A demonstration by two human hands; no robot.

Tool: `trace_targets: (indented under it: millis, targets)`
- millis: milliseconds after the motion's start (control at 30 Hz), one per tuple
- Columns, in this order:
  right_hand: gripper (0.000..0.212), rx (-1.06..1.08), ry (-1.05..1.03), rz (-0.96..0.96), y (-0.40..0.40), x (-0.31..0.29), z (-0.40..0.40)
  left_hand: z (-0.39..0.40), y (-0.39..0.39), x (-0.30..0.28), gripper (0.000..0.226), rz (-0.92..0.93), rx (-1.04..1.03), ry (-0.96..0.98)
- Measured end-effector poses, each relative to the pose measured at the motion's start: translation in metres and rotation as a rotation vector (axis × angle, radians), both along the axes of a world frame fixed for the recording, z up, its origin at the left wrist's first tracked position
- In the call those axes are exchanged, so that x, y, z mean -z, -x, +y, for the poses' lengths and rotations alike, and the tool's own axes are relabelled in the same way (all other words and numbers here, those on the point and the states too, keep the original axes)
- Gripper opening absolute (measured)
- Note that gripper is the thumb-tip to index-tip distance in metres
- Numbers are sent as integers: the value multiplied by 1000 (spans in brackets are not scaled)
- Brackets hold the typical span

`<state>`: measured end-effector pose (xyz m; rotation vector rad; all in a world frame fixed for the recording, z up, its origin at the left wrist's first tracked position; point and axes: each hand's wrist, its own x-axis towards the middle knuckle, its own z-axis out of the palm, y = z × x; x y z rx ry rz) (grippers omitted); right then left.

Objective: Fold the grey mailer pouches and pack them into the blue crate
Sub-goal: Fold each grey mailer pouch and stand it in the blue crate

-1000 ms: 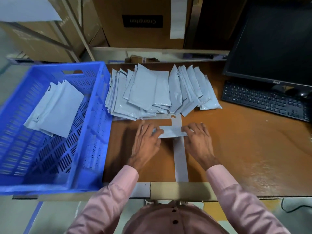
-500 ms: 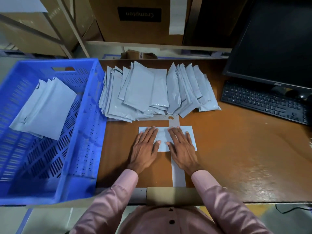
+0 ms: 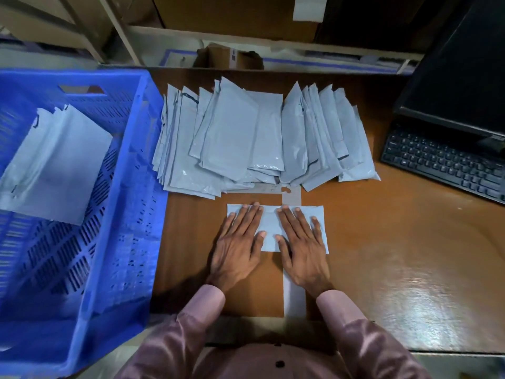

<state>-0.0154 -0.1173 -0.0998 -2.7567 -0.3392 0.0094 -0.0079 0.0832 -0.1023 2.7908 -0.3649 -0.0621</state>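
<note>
A folded grey mailer pouch [image 3: 270,228] lies flat on the brown table in front of me. My left hand [image 3: 237,247] presses its left part with straight fingers. Flat on its right part lies my right hand [image 3: 302,248], fingers spread. Behind the pouch a fanned pile of unfolded grey pouches [image 3: 254,138] covers the middle of the table. The blue crate [image 3: 123,214] stands at the left and holds several folded pouches [image 3: 54,165] leaning in its far left part.
A black keyboard [image 3: 442,162] and a dark monitor [image 3: 461,72] stand at the right. Grey tape strips [image 3: 293,294] cross the table [image 3: 396,242] under the pouch. Cardboard boxes [image 3: 240,12] sit on a shelf behind the table.
A second ago my hands held a narrow folded strip of pouch. Since then the pouch has been laid flat and both palms have come to rest on it, close together.
</note>
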Motion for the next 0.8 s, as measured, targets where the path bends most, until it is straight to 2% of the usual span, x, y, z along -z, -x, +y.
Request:
trace_targets:
  millis: [600,800]
  targets:
    - [58,-4,-6,3,3,-1,0,1,0,-2,58,18,9,-31]
    - [57,18,-86,34,2,-8,-10,0,2,-8,59,15,-5,-32]
